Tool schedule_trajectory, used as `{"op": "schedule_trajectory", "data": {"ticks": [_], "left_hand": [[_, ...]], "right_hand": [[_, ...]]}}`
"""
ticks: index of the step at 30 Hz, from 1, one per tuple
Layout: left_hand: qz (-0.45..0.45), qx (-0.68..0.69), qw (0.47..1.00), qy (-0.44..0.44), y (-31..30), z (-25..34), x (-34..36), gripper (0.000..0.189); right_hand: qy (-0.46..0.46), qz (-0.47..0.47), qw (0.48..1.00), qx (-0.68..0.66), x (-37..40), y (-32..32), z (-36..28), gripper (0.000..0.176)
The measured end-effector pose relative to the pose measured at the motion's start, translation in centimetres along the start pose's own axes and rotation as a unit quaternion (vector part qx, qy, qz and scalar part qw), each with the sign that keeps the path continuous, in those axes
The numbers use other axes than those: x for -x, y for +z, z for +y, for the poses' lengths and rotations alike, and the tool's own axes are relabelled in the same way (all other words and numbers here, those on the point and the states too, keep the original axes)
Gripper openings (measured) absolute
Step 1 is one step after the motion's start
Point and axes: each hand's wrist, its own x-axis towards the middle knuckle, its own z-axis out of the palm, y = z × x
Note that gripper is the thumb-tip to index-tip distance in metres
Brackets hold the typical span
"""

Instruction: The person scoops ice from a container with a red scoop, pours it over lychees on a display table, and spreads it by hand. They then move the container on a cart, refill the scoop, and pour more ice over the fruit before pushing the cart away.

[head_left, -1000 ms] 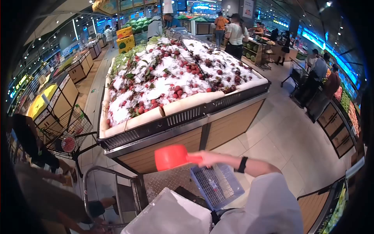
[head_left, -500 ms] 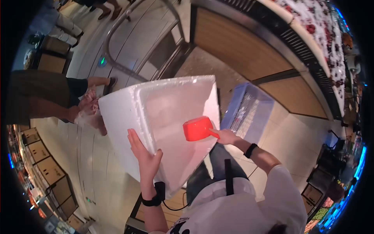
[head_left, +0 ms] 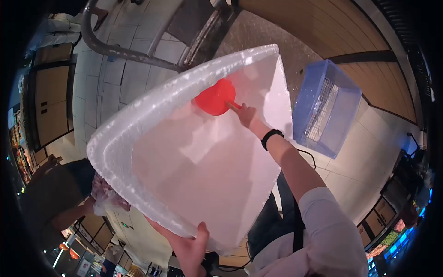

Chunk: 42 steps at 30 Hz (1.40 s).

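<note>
A large white foam box (head_left: 198, 184) fills the middle of the view, tilted so that its inside faces me. My left hand (head_left: 187, 244) grips its near left rim, thumb on the inner side and fingers over the outer wall. Inside the box, toward its far wall, is a red scoop (head_left: 216, 97). My right hand (head_left: 248, 114) is closed around the scoop's handle, with the bowl pointing away to the left. The scoop's contents are hidden from this angle.
A blue plastic crate (head_left: 327, 111) stands on the floor to the right. A grey metal trolley (head_left: 134, 56) is beyond the box, beside a wood-panelled counter (head_left: 332, 23). At left a person's arm (head_left: 69, 217) holds a plastic bag (head_left: 106, 194).
The box has tipped and come closer, its opening now turned more toward me. My right hand has carried the scoop deeper in toward the far wall. My left hand has shifted lower along the rim.
</note>
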Motion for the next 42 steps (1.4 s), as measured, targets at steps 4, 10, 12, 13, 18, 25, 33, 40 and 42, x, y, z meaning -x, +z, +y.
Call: {"op": "schedule_trajectory", "data": {"ticks": [4,10,12,13,18,25,33,40,42], "left_hand": [[0.023,-0.044,0.998,-0.037,0.9,-0.1,1.0,0.103],[0.096,0.006,0.993,-0.073,-0.7,-4.3,2.1,0.101],[0.059,-0.057,0.997,0.010,-2.4,-7.4,2.7,0.100],[0.049,-0.067,0.996,0.012,-2.6,-7.8,2.9,0.100],[0.100,-0.029,0.994,-0.023,-4.5,-11.8,3.1,0.098],[0.063,-0.071,0.995,-0.011,-6.4,-16.1,4.9,0.094],[0.085,-0.047,0.985,-0.142,-2.8,-10.5,4.7,0.086],[0.072,-0.105,0.992,0.017,-5.0,-14.3,4.8,0.085],[0.075,-0.072,0.995,0.002,-6.0,-15.9,5.2,0.087]], "right_hand": [[-0.009,-0.140,0.989,-0.055,4.5,1.1,-0.4,0.069],[-0.293,0.152,0.944,-0.011,3.8,1.4,2.7,0.052],[-0.279,0.339,0.899,0.018,-0.8,0.8,1.7,0.049],[-0.288,0.282,0.915,0.037,-3.4,-0.5,1.5,0.049],[-0.207,0.035,0.977,0.044,-4.6,-2.7,4.8,0.055],[-0.189,-0.115,0.973,-0.066,2.3,1.3,3.5,0.049],[-0.074,0.030,0.994,-0.068,-0.8,0.9,2.3,0.067],[0.071,-0.173,0.960,-0.207,4.9,5.6,1.0,0.063],[0.045,-0.186,0.957,-0.219,6.0,5.0,1.5,0.064]]}}
